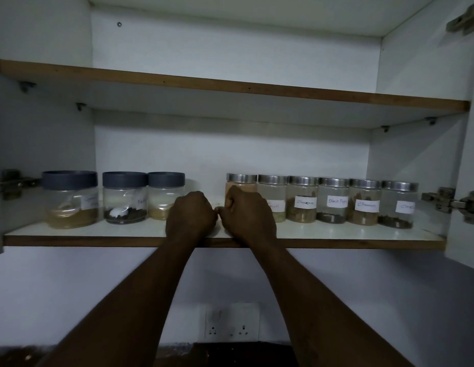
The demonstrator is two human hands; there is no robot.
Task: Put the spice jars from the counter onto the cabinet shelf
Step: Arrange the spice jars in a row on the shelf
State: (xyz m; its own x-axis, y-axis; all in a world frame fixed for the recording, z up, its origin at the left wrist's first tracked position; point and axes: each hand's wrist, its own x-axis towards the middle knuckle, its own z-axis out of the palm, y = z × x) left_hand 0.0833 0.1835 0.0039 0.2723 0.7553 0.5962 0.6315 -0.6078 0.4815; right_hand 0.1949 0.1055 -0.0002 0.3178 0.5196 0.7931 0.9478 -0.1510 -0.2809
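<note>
The lower cabinet shelf (85,234) carries two rows of glass spice jars. On the left stand three grey-lidded jars (124,197). On the right stand several steel-lidded jars (334,200) with handwritten labels. My left hand (191,215) and my right hand (247,214) rest side by side on the shelf in the gap between the rows. Both are curled into fists, with nothing visible in them. My right hand covers the lower part of an orange-powder jar (241,182) right behind it; whether it touches the jar is hidden. My left hand sits just right of the third grey-lidded jar (164,194).
An upper shelf (230,87) spans the cabinet overhead and looks bare. Door hinges stick out at the right side (453,202) and the left side (8,184). A double wall socket (232,321) sits below the cabinet, above a dark counter edge (230,353).
</note>
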